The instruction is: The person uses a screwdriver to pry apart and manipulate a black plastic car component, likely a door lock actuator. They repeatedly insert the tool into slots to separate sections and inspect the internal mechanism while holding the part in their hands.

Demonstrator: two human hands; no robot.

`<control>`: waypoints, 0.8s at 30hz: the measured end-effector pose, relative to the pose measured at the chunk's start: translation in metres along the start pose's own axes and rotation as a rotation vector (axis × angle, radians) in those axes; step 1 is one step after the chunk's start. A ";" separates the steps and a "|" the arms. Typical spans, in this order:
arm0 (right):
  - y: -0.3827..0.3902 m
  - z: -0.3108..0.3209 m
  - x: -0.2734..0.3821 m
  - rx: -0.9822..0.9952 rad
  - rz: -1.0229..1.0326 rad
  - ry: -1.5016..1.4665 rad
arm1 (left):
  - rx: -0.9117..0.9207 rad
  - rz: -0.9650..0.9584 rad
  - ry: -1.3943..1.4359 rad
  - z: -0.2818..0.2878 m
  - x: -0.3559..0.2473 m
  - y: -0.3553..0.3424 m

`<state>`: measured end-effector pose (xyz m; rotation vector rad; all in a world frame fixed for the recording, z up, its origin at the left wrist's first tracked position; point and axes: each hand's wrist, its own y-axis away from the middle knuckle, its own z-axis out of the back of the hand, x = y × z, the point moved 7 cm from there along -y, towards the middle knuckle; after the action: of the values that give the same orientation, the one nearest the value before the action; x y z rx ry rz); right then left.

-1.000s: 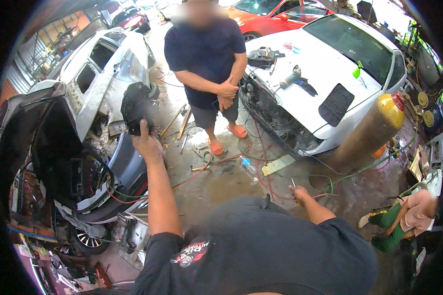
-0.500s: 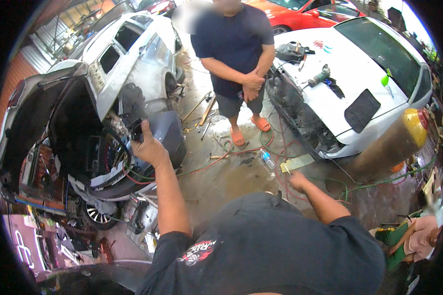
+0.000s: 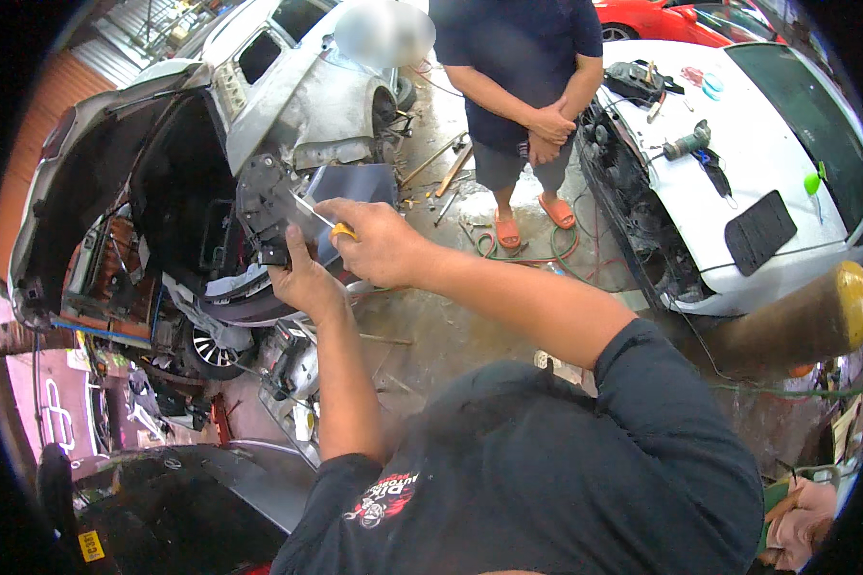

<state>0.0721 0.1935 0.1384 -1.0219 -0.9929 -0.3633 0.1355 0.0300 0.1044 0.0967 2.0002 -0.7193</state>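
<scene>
My left hand (image 3: 309, 280) grips a black plastic car part (image 3: 265, 196) by its lower end and holds it up in front of the open car. It is a flat, irregular piece with moulded detail. My right hand (image 3: 379, 244) is closed around a screwdriver (image 3: 342, 231) with a yellow handle, most of it hidden by the fingers. Its slim pale shaft slants up and left to the part's right edge; whether the tip touches cannot be made out. Both hands are close together, the right one just above and right of the left.
A person (image 3: 518, 57) in orange sandals stands opposite with clasped hands. A silver car body (image 3: 326, 105) lies left, a white car (image 3: 777, 105) right, with a power tool (image 3: 688, 142) on it. A gas cylinder (image 3: 786, 307) leans at right. Hoses (image 3: 571, 257) cross the floor.
My right hand has swung from the right side across to the black part, bringing the screwdriver with it. My left hand keeps its grip on the part. The view has shifted.
</scene>
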 end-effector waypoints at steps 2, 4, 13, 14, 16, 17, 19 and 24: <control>-0.005 -0.011 -0.007 0.039 -0.052 -0.078 | -0.007 -0.003 -0.036 0.005 -0.006 0.002; -0.007 -0.020 -0.011 0.068 -0.085 -0.122 | -0.026 -0.026 -0.090 0.011 -0.011 0.001; -0.008 -0.038 -0.008 0.100 -0.093 -0.186 | -0.061 -0.125 -0.210 0.027 -0.014 -0.007; -0.013 -0.040 -0.008 0.065 -0.045 -0.134 | -0.054 -0.130 -0.177 0.025 -0.013 -0.007; -0.015 -0.043 -0.012 0.043 -0.022 -0.087 | -0.052 -0.103 -0.200 0.024 -0.012 -0.005; -0.015 -0.044 -0.010 0.061 -0.045 -0.096 | -0.055 -0.092 -0.213 0.025 -0.013 -0.005; -0.017 -0.046 -0.009 0.077 -0.061 -0.105 | -0.069 -0.108 -0.274 0.034 -0.010 -0.010; -0.020 -0.043 -0.021 0.083 -0.049 -0.087 | -0.074 -0.069 -0.181 0.034 -0.004 -0.008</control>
<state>0.0694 0.1434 0.1255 -0.9461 -1.1039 -0.3181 0.1608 0.0062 0.0994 -0.0794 1.8612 -0.6726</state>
